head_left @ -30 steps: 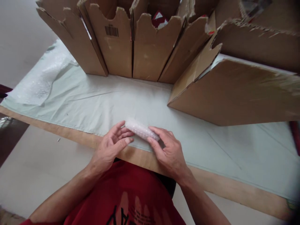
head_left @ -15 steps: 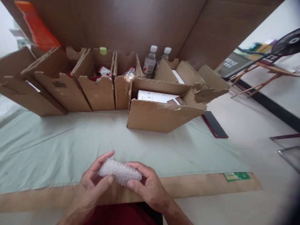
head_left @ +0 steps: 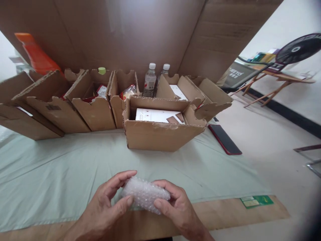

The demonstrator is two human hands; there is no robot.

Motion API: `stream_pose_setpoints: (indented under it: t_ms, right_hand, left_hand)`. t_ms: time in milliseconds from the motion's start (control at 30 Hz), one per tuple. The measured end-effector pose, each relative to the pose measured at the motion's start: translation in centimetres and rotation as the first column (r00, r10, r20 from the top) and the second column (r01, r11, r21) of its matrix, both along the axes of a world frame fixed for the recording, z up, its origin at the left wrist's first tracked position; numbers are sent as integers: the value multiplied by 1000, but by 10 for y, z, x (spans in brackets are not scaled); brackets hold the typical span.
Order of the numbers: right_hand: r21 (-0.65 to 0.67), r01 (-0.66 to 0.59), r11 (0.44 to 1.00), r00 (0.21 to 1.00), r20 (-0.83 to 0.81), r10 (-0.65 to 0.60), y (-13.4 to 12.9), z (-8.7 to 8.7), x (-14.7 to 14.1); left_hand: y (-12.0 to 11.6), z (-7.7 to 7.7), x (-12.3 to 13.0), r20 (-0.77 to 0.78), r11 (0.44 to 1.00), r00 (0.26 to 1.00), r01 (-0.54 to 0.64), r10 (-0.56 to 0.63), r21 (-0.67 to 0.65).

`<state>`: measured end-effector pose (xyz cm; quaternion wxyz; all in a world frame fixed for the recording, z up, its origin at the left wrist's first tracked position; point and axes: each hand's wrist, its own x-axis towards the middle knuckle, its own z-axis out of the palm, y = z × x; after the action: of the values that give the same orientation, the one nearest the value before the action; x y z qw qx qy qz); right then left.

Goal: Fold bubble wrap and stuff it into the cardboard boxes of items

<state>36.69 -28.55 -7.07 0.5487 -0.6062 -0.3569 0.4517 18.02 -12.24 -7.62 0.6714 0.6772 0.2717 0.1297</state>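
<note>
From where I'm standing, cardboard boxes (head_left: 92,115) are lining the left and back of the green cloth (head_left: 62,167), and a bubble-wrapped bundle (head_left: 149,194) is sitting between two hands, just above the near edge. It is looking largely wound up already; the person is not yet putting it down. Whether its loose end is fastened I cannot tell (no tape is catching my eye).

The left hand (head_left: 101,206) is curving around the bundle's left end, thumb lying against the near side, forefinger reaching out along the top; whether it is gripping or merely steadying, I cannot tell. The right hand (head_left: 179,207) is pinching the right end between thumb and bent fingers. Behind them, a nearer box (head_left: 155,138) is holding a white carton (head_left: 150,115); farther right, a dark, red-edged slab (head_left: 224,140) is lying flat.
</note>
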Motion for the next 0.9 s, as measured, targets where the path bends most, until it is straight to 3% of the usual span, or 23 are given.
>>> stream_pose_setpoints:
  t_ms: [300, 467, 567, 700, 800, 900]
  right_hand:
    - [-12, 3, 1000, 997, 82, -2, 8, 16, 6]
    - [12, 3, 1000, 996, 84, -4, 10, 22, 4]
    - [28, 36, 999, 999, 11, -37, 3, 22, 12]
    - [11, 127, 992, 991, -49, -126, -11, 10, 32]
    - [-33, 154, 988, 986, -64, -156, -18, -6, 46]
    - [-47, 147, 988, 986, -67, -150, -22, -18, 52]
  left_hand:
    - [5, 17, 8, 3, 991, 1000, 15, -16, 134]
    - [16, 24, 2, 57, 943, 998, -43, 26, 330]
    - [32, 55, 7, 197, 854, 979, -140, 45, 502]
    - [57, 127, 50, 381, 744, 920, -189, -94, 641]
    - [70, 169, 111, 284, 679, 901, 16, -328, 734]
    - [77, 180, 182, 60, 562, 892, 228, -447, 795]
